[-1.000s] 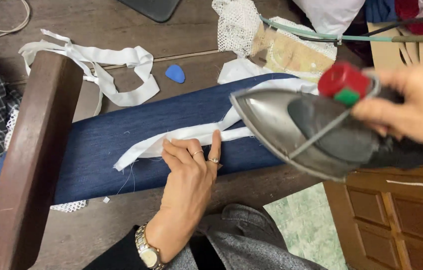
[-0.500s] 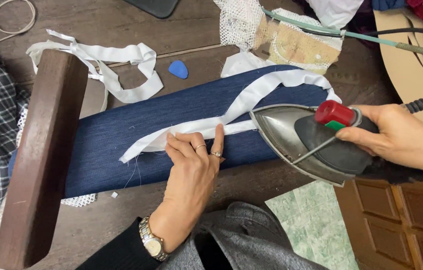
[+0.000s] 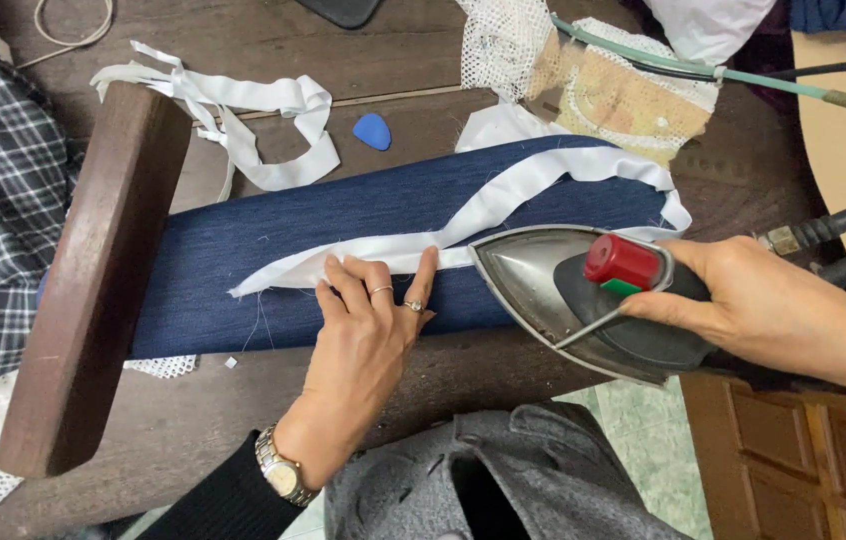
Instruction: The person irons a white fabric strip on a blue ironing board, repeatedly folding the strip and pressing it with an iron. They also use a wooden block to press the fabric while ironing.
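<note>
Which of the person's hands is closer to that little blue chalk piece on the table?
Left. The left hand presses the white strip on the navy cloth, just below the blue chalk. The right hand holds the iron, farther right.

We see bare denim (image 3: 243,240) open left of our fingers (image 3: 363,285), as far as the wood block (image 3: 93,280). The iron (image 3: 573,300) closes the right end. At upper centre, desk (image 3: 273,35) lies open between white strips (image 3: 243,110) and mesh (image 3: 503,40).

Even soft indoor light, no hard shadows, mild glare on iron (image 3: 568,295) soleplate, sharp centre, slight wide-angle stretch at edges, dim far right corner
</note>
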